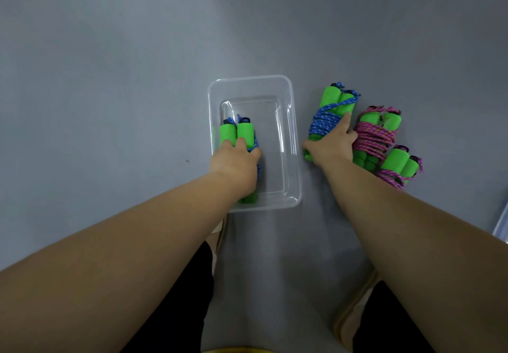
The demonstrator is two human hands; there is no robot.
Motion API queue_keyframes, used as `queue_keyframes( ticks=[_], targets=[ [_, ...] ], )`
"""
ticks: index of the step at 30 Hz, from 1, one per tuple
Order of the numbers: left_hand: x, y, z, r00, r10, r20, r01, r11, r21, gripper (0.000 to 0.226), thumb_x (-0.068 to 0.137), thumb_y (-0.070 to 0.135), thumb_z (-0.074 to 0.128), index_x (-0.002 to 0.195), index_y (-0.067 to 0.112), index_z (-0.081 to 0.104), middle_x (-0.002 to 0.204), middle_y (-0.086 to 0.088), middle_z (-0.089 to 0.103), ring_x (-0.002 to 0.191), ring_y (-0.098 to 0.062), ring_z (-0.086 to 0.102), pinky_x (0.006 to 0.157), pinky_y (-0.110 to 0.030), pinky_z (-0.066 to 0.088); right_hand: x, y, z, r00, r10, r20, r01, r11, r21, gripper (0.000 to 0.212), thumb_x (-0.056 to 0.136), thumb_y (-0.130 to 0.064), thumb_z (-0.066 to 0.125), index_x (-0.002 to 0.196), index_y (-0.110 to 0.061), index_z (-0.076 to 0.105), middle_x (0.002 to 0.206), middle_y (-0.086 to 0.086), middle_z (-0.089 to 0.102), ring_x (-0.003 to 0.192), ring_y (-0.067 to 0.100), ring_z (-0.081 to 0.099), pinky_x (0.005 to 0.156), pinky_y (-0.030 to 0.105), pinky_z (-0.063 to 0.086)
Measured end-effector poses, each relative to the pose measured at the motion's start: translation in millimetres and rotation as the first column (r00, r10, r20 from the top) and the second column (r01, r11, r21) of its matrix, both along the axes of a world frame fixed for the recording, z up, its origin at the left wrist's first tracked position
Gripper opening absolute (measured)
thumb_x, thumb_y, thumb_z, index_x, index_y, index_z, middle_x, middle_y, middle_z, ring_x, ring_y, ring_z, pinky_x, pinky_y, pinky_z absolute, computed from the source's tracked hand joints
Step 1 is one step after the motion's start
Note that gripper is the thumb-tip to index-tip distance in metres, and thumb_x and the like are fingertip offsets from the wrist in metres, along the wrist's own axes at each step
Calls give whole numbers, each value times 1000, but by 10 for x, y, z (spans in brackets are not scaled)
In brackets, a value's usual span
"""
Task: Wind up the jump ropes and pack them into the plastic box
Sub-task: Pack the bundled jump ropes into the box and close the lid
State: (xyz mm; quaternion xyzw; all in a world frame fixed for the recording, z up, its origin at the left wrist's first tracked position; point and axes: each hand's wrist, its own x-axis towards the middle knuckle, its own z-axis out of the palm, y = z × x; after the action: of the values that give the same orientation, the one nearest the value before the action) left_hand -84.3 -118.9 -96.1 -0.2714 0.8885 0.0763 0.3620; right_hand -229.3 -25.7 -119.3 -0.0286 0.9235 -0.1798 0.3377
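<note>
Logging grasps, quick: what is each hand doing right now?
Left hand: grips the blue-rope bundle in the plastic box.
Right hand: grips a second blue-rope bundle beside the box.

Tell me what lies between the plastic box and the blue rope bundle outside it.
Head view: only bare grey floor, besides the right hand gripping that bundle.

box point(291, 143): clear glossy plastic | handles point(334, 98): matt foam | floor point(110, 77): smooth matt

Inside the box point(250, 78), left hand point(235, 168) grips one rope point(228, 132) (right hand point(331, 147): second rope point(322, 121)).
</note>
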Motion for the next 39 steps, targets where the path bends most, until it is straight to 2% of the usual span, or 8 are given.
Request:
queue_keyframes(
  ticks=[11,13,16,20,26,30,34,39],
  targets=[
    [-156,-137,217,974,218,-67,-207,968,141,37,96,27,42,133,22,48,132,-12,38,107,-32,53,84,-39,46,187,40,651,989,68,-132,-116,909,-400,97,72,-15,70,148,-19,9,137,9,28,107,5,32,88,13,26],
    [-160,-176,290,720,596,-356,-481,798,364,32,98,29,39,124,16,53,118,-7,50,104,-28,54,86,-35,45,401,47,723,982,163,-94,-188,851,-490,98,68,-16,71,147,-19,12,137,6,31,101,-8,27,90,7,23],
    [-166,-272,484,124,899,-421,-456,429,780,43,94,38,45,132,19,44,122,-4,45,114,-19,48,103,-39,41,621,39,756,957,267,112,-152,793,-590,102,53,-34,65,143,-26,18,137,4,37,120,14,46,102,38,42],
    [-39,-389,535,455,627,-632,-176,759,627,70,72,54,36,131,19,53,142,-8,40,135,-22,29,115,-27,14,386,-115,944,874,375,308,-149,811,-566,68,67,-21,64,130,-20,39,120,8,51,96,23,58,74,30,51],
    [40,-332,382,662,432,-612,-182,885,428,62,73,41,68,132,27,49,129,-2,51,122,-24,44,106,-33,30,-85,-102,1043,727,277,628,93,866,-491,35,84,-44,54,109,-20,59,97,9,66,69,20,66,59,25,54],
    [12,-196,353,514,822,-246,-442,500,745,48,85,40,63,128,24,48,111,0,60,98,-21,60,88,-38,50,-99,-157,988,789,122,602,312,765,-563,35,88,-49,48,110,-23,55,96,4,62,59,11,53,54,22,42],
    [-126,-21,268,338,930,148,-596,89,798,36,94,28,55,125,10,50,95,-6,61,80,-22,62,72,-40,58,111,-252,762,914,387,122,-311,861,-403,39,95,-21,49,131,-7,46,115,15,60,79,22,56,72,34,45],
    [-267,-62,53,337,934,121,-735,181,654,40,93,19,56,129,4,46,124,-20,56,110,-38,58,89,-47,52,483,-205,501,704,709,-42,-708,697,-119,50,99,-24,38,145,-9,27,154,10,23,142,22,20,112,27,13]
  ],
)
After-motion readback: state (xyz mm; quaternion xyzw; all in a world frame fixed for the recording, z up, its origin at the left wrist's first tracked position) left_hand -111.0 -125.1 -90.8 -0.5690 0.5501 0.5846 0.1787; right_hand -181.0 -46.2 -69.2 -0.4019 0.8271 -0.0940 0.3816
